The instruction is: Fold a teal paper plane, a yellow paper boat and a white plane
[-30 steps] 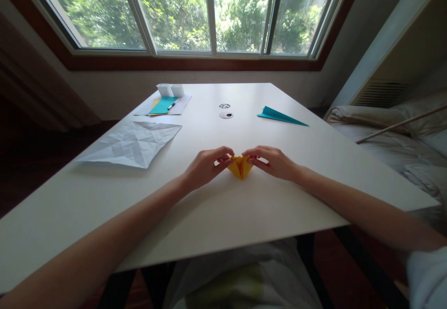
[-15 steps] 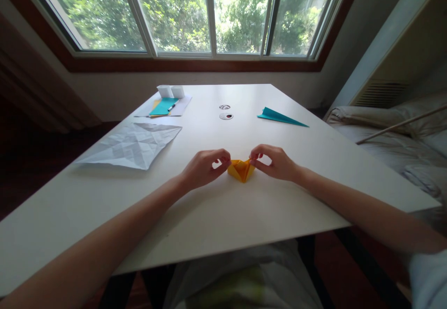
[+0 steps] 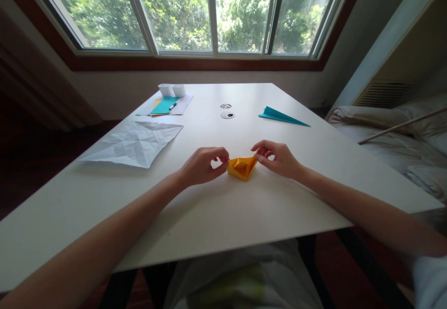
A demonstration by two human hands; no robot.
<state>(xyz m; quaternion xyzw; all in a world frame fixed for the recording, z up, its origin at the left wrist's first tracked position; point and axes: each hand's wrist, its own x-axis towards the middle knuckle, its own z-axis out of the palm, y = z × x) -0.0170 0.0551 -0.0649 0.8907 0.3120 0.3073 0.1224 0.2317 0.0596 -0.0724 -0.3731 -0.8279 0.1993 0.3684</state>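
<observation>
An orange folded paper boat [image 3: 242,167] rests on the white table in front of me, its middle spread into a hollow with a small peak inside. My left hand [image 3: 206,164] pinches its left corner between thumb and fingertips. At the right corner, which stands up higher, is my right hand [image 3: 277,159]. Its index finger is lifted off the paper and apart from the thumb, and the thumb lies against or just beside that corner.
A creased white sheet [image 3: 136,143] lies to the left. Behind it are coloured papers [image 3: 164,106], a pen [image 3: 173,105] and white paper boxes [image 3: 179,90]. Two small round pieces [image 3: 227,115] lie mid-table. A teal paper plane [image 3: 282,116] is at the right.
The orange paper's right side has been drawn outward and up, widening its hollow. My right hand has shifted slightly right, its index finger coming off the corner. My left hand keeps its pinch.
</observation>
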